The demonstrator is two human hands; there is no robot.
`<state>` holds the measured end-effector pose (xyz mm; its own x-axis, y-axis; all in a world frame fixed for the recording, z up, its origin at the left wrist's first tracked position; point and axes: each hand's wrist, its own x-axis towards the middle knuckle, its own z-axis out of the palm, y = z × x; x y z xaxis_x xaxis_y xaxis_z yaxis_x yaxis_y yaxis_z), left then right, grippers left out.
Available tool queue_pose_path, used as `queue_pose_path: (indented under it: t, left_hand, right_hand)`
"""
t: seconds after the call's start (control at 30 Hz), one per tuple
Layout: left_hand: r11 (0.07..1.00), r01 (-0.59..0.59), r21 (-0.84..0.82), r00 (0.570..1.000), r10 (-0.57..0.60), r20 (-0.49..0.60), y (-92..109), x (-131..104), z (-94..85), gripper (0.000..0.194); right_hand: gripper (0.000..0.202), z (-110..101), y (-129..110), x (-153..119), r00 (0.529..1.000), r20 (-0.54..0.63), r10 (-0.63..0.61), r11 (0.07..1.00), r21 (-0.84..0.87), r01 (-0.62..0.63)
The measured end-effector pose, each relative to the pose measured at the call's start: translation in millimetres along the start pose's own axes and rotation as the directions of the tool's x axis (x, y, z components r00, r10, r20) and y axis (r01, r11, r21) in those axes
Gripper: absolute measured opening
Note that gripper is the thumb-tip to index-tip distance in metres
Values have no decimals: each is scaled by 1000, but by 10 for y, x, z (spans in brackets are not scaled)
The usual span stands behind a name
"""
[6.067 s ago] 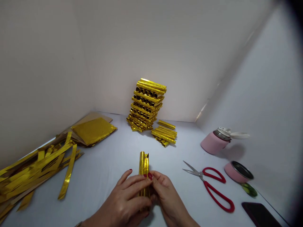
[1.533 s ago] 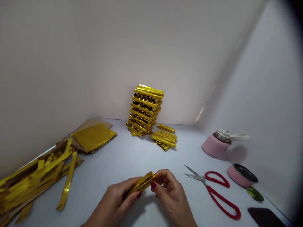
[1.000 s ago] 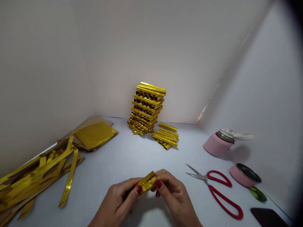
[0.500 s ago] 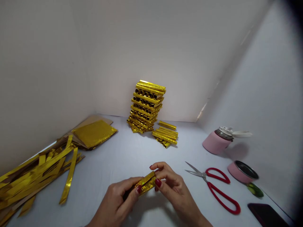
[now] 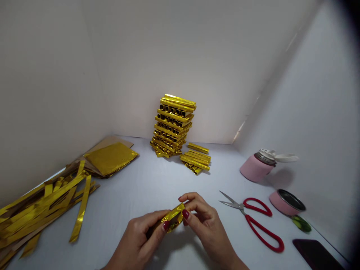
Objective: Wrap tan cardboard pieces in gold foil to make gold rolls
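So, hands (image 5: 206,230) clamped on gold foil (image 5: 173,214); pink flask (image 5: 254,169), contents hidden; pink cup (image 5: 279,204), dark inside.

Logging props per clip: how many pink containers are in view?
2: the pink bottle with the white lid, at right, and the pink cup, nearer the camera, right of the scissors.

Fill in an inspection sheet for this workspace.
Surface: pale table, strewn with gold strips at left.
Work pieces: folded gold piece in hand; gold tube stack at back, smaller pile beside it; gold sheets.
Clutter: scissors with blades apart, pink bottle, pink cup, green item and dark flat object, at right.
Hands: left hand grips the gold piece; right hand touches its other end.
Cables: nothing seen for certain; a thin dark line at right may be an edge.
Surroundings: pale walls behind and at both sides.
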<state>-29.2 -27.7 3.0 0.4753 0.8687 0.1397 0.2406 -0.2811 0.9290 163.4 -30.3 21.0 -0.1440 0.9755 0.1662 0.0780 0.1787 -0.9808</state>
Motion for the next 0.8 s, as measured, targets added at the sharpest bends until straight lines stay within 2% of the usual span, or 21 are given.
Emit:
queue_pose_path:
  t: [0.2, 0.43, 0.6, 0.8]
  left_hand:
    - [998, -48, -31, 999, 48, -3, -15, 10, 9, 36]
    - [996, -89, 20, 996, 89, -5, -16, 19, 7, 32]
    - [983, -143, 113, 989, 145, -5, -25, 12, 2, 32]
    - [901, -298, 316, 943, 329, -50, -82, -3, 30, 42]
  right_hand:
    - [20, 88, 23, -33, 993, -118, -33, 999, 27, 36]
    - [23, 135, 93, -48, 979, -185, 88, 976, 213, -47]
    - [24, 129, 92, -45, 982, -172, 81, 984, 172, -51]
    - [24, 135, 89, -65, 990, -141, 30, 997, 81, -19]
